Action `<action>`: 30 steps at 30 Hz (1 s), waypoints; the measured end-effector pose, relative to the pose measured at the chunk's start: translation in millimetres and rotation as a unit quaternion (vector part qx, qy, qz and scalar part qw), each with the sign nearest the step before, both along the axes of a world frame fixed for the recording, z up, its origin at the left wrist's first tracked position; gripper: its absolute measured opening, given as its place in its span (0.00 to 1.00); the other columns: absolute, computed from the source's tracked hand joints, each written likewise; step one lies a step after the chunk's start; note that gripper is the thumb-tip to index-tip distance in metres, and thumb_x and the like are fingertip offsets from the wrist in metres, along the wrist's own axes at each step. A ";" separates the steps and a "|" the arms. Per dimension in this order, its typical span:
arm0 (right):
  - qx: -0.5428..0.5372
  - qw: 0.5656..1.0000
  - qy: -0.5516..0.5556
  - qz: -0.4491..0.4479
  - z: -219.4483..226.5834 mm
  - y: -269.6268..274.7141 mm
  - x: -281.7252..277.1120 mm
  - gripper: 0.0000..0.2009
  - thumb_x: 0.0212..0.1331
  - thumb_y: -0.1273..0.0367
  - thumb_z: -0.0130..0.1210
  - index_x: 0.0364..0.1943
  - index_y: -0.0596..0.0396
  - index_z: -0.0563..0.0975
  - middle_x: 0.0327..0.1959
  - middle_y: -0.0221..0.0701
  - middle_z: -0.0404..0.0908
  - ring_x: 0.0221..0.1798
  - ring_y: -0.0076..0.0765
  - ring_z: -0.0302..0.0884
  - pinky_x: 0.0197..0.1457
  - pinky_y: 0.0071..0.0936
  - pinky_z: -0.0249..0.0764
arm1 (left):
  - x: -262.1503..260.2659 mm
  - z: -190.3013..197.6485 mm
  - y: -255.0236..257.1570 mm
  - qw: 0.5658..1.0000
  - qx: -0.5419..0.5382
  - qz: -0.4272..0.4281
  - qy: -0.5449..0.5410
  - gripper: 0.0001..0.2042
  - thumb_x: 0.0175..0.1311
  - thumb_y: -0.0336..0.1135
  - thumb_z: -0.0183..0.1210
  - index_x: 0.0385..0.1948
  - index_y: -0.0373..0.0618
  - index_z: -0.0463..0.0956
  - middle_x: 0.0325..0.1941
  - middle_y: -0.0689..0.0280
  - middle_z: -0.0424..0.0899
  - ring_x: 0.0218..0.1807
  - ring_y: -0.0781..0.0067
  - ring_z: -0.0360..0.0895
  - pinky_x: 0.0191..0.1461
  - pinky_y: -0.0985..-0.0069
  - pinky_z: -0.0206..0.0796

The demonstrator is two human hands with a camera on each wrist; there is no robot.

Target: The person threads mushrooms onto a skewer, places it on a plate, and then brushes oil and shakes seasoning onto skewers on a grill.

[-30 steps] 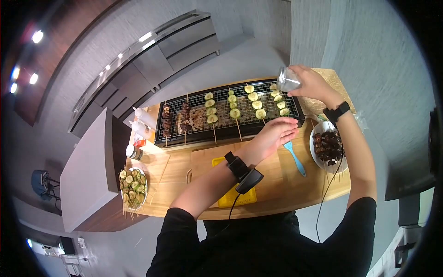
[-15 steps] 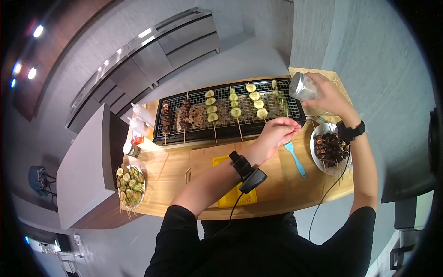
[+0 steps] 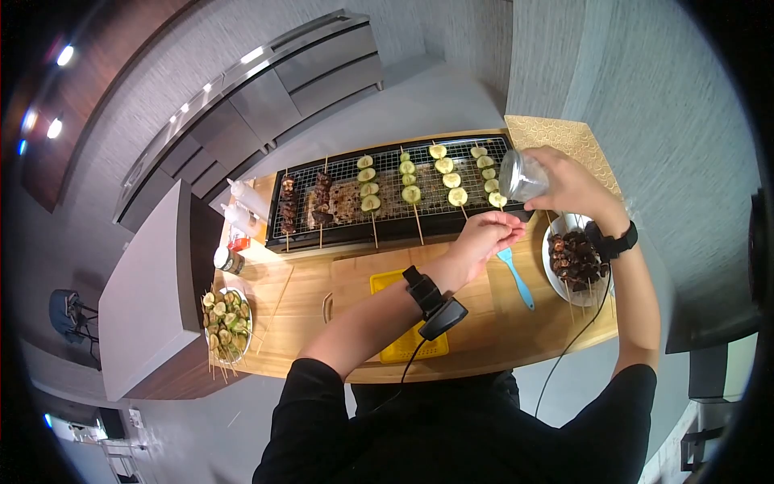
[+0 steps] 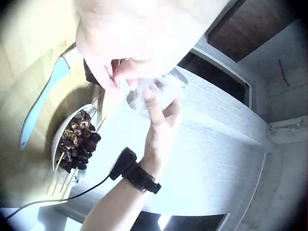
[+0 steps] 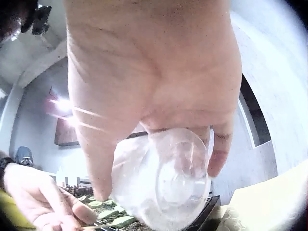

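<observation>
While the clear jar (image 3: 522, 177) is held tilted by the R hand (image 3: 576, 189), thumb & fingers curled round it, its metal-lid end is aimed at the R-most veg skewer (image 3: 488, 173), laid on the grill (image 3: 339, 239); that skewer's near end seems to be pinched by the L hand (image 3: 486, 239), fingers narrowed, at the front edge. Jar contents & lid holes can't be made out. If it's tipped too far or the lid isn't tight, too much could be dumped on one spot, prob. on the L fingers too. If the stick is twisted fast, slices may be left unturned or slid off. The R wrist's cable (image 4: 62, 199) is strung across the meat skewers (image 3: 574, 260), so sticks could be snagged & dragged off the plate (image 3: 550, 268) if that arm's swung
</observation>
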State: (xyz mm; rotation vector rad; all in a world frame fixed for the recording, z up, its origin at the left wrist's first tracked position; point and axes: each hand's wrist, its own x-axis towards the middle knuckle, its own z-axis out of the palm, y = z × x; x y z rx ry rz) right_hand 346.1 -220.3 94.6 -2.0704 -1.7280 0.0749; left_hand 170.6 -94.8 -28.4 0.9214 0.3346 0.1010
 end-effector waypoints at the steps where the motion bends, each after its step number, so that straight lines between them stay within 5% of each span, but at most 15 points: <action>1: -0.039 0.999 0.001 0.000 1.1 0.1 -1.9 0.42 0.38 0.67 0.77 0.65 0.64 0.72 0.63 0.48 0.78 0.65 0.55 0.76 0.71 0.40 0.70 | -0.3 0.8 -0.5 1.000 -0.004 0.002 0.004 0.08 0.74 0.23 0.53 0.48 0.39 0.78 0.57 0.56 0.84 0.60 0.65 0.82 0.69 0.69 0.73; 13: 0.050 0.998 -0.020 -0.016 -7.4 20.1 18.0 0.41 0.40 0.65 0.78 0.63 0.64 0.73 0.61 0.51 0.79 0.65 0.56 0.76 0.70 0.41 0.71 | 1.0 -9.1 3.4 0.995 -0.086 -0.048 -0.004 0.08 0.73 0.29 0.58 0.50 0.41 0.78 0.55 0.60 0.83 0.59 0.65 0.81 0.67 0.67 0.74; 30: 0.019 0.998 -0.034 -0.041 -13.6 43.2 28.1 0.41 0.41 0.64 0.78 0.64 0.63 0.73 0.63 0.49 0.78 0.65 0.55 0.76 0.69 0.39 0.72 | -27.9 13.3 -1.1 0.981 -0.098 -0.169 -0.012 0.11 0.75 0.32 0.58 0.51 0.36 0.75 0.57 0.53 0.82 0.61 0.60 0.81 0.65 0.64 0.75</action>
